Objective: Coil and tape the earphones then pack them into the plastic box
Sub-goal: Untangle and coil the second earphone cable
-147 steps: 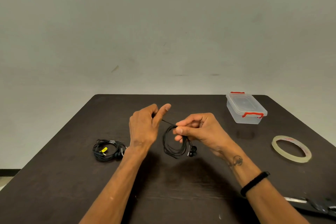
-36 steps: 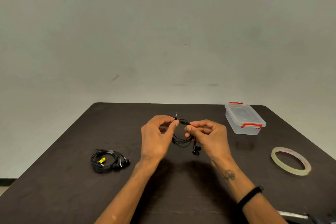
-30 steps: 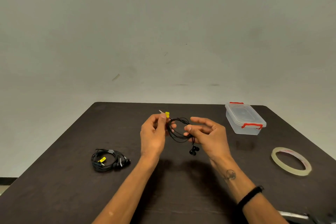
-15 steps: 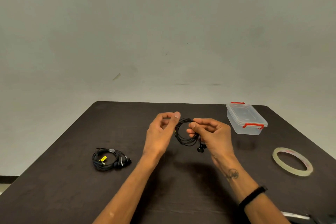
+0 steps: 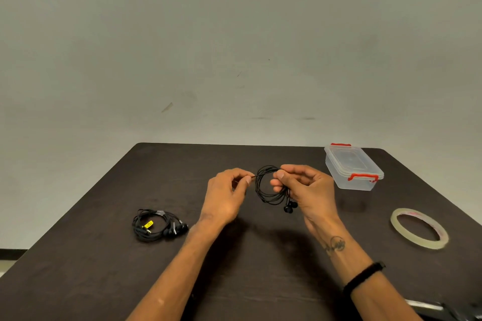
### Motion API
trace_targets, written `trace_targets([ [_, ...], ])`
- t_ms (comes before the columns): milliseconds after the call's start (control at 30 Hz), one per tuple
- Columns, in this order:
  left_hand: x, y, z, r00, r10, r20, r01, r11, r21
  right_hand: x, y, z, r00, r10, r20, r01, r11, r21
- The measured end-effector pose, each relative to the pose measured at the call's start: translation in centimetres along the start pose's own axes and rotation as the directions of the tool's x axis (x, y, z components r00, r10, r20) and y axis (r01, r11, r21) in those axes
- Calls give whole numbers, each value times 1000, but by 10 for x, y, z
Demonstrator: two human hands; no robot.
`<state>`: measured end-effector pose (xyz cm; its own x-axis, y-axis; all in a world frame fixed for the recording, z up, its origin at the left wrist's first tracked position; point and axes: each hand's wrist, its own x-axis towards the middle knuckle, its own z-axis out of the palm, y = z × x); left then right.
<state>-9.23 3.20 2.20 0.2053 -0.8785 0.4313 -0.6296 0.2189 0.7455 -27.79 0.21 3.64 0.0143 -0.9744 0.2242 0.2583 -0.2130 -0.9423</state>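
Observation:
A black earphone coil (image 5: pixel 263 187) hangs above the middle of the dark table (image 5: pixel 104 268). My right hand (image 5: pixel 307 190) pinches the coil on its right side, with the two earbuds dangling just below the fingers. My left hand (image 5: pixel 227 195) pinches the free cable end at the coil's upper left. The clear plastic box (image 5: pixel 353 167) with red clips stands closed at the far right. A roll of clear tape (image 5: pixel 419 228) lies flat on the right side.
A second coiled bundle of black earphones (image 5: pixel 156 225) with a yellow tag lies on the left of the table. A metal tool with dark handles (image 5: pixel 443 307), likely scissors, shows at the bottom right corner. A plain wall rises behind the table.
Over the frames my hands finished winding the cable into a smaller coil. In the last half second my left hand closed its fingers onto the free cable end.

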Motion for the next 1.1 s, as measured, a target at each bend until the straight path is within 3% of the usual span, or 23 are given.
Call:
trace_targets([
  [133, 2, -13, -4, 977, 192, -89, -141, 904, 403, -3, 0, 3, 996, 25, 80, -20, 998, -63],
  [267, 4, -16, -9, 928, 303, -216, -143, 826, 546, -4, -2, 4, 987, 38, 156, -18, 991, -131],
  [333, 5, -17, -6, 933, 279, -229, -149, 876, 459, -5, -2, 5, 984, 46, 169, -25, 992, -121],
  [400, 4, -20, 1, 956, 181, -233, -119, 960, 255, -6, -2, 5, 985, 55, 166, -42, 996, -80],
  [467, 4, -18, 8, 987, -67, -148, 59, 997, -56, -6, -1, 5, 988, 73, 135, -71, 997, -26],
  [533, 1, -9, 12, 939, -333, 89, 339, 848, -407, -4, -1, 4, 992, 81, 93, -82, 997, 8],
  [600, -2, 1, 10, 862, -397, 316, 504, 604, -617, -2, 1, 1, 995, 79, 58, -79, 997, 9],
  [667, -4, 9, 7, 831, -364, 420, 553, 470, -688, 0, 2, -1, 997, 71, 29, -71, 997, -5],
  [867, -8, 16, 3, 852, -293, 433, 523, 482, -703, 0, 2, -1, 999, 35, 9, -34, 995, -99],
  [1100, -5, 20, -4, 701, -274, 658, 700, 94, -708, -1, 0, -3, 999, -19, 41, 27, 979, -203],
])
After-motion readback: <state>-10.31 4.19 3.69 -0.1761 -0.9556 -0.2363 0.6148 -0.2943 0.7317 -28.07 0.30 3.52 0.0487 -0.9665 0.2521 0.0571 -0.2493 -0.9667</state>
